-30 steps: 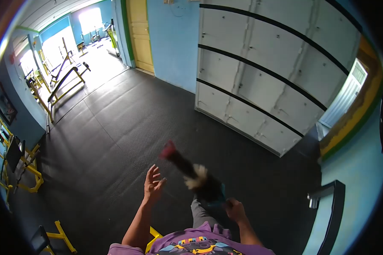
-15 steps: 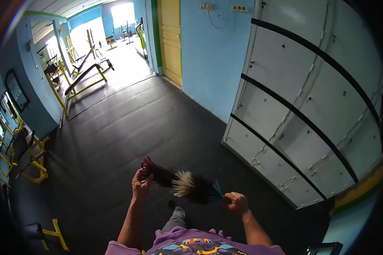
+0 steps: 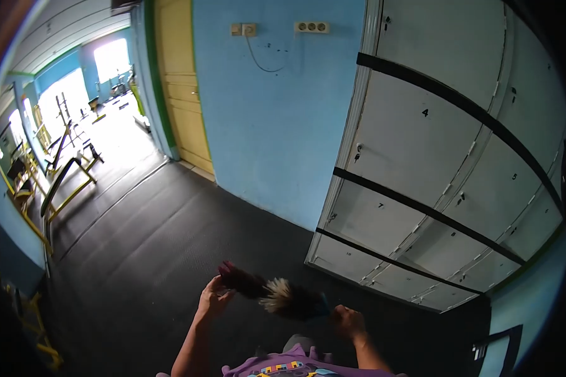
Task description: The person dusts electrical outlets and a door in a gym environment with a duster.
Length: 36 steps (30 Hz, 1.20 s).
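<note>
— Lockers [image 3: 415, 138] loom nearer than before. Feather duster [image 3: 295, 301]?

— Spans both hands, over dark floor [image 3: 138, 251]. Right hand [image 3: 349, 322] clenched at its blue end [image 3: 325, 304], presumably round a handle. Left hand [image 3: 212, 300]: fingers at red tip [image 3: 227, 269], grip unclear.

— Handling?

— Likely light, plumes [image 3: 277, 295] soft, easily bent. Best held by the handle.

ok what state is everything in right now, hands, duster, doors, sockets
feather duster: off the floor, between both hands
right hand: closed on its handle end
left hand: at its reddish end, grip unclear
yellow door: shut
locker door 4: shut
locker door 7: shut
triple socket: nothing plugged in
socket with cable: cable hanging down
</note>
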Tool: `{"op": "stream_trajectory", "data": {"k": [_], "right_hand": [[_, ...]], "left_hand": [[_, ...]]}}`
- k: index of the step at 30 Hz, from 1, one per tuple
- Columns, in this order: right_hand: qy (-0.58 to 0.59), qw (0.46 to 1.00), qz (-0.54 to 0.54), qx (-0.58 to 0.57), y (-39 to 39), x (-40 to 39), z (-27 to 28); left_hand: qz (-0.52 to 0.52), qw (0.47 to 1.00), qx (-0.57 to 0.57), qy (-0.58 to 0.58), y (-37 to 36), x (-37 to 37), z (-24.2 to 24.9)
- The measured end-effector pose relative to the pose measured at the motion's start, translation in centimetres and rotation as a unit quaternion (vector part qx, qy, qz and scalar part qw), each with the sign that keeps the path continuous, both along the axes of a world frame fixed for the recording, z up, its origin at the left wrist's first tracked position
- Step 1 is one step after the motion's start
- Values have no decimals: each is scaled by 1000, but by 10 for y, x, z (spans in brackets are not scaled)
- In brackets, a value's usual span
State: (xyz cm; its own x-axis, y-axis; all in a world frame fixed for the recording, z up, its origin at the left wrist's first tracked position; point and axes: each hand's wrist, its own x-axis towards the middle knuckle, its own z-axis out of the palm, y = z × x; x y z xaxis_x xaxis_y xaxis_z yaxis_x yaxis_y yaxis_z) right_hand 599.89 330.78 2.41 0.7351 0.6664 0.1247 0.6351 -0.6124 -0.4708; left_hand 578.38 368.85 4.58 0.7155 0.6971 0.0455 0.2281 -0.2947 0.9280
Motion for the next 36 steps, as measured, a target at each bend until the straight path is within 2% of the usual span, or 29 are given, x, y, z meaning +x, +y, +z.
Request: {"op": "stream_trajectory", "data": {"k": [3,4,6,8,11,14,15,16,18,20,21,22,24,26,28,30,31,32,36], "right_hand": [[7,998,-29,47,67,37,0],[44,997,-50,50,85,43,-6],[75,993,-75,56,131,71,-25],[62,986,-62,141,182,108,-47],[106,970,-88,200,269,171,-37],[91,949,-95,287,352,237,-8],[44,955,-82,282,374,257,31],[52,974,-91,200,389,275,75],[61,933,-61,349,415,303,157],[-37,950,-102,292,421,327,226],[-134,949,-126,258,423,333,263],[-228,937,-152,217,425,334,299],[-351,885,-240,187,436,331,358],[-423,820,-358,142,452,331,403],[-459,751,-474,26,484,333,448],[-455,732,-507,-19,524,344,488],[-446,717,-532,-54,544,350,508],[-445,717,-531,-78,565,351,522],[-428,764,-465,-129,653,344,536]], "left_hand": [[-52,997,-25,60,69,68,14],[-57,996,-22,63,85,85,24],[-69,996,38,45,121,133,44],[-73,997,34,7,170,186,34],[-79,991,103,-12,231,261,80],[-92,978,184,-48,295,329,130],[-89,972,209,-57,313,350,146],[-87,967,231,-69,332,371,166],[-101,944,295,-106,365,416,197],[-133,893,380,-204,403,469,218],[-149,871,408,-229,417,495,233],[-167,847,435,-255,429,520,251],[-206,833,430,-279,453,569,283],[-212,775,508,-311,476,608,312],[-232,754,528,-316,491,639,344],[-244,742,537,-319,506,665,370],[-255,720,570,-304,511,681,385],[-266,696,603,-287,511,694,397],[-277,655,639,-291,509,752,422]]}}
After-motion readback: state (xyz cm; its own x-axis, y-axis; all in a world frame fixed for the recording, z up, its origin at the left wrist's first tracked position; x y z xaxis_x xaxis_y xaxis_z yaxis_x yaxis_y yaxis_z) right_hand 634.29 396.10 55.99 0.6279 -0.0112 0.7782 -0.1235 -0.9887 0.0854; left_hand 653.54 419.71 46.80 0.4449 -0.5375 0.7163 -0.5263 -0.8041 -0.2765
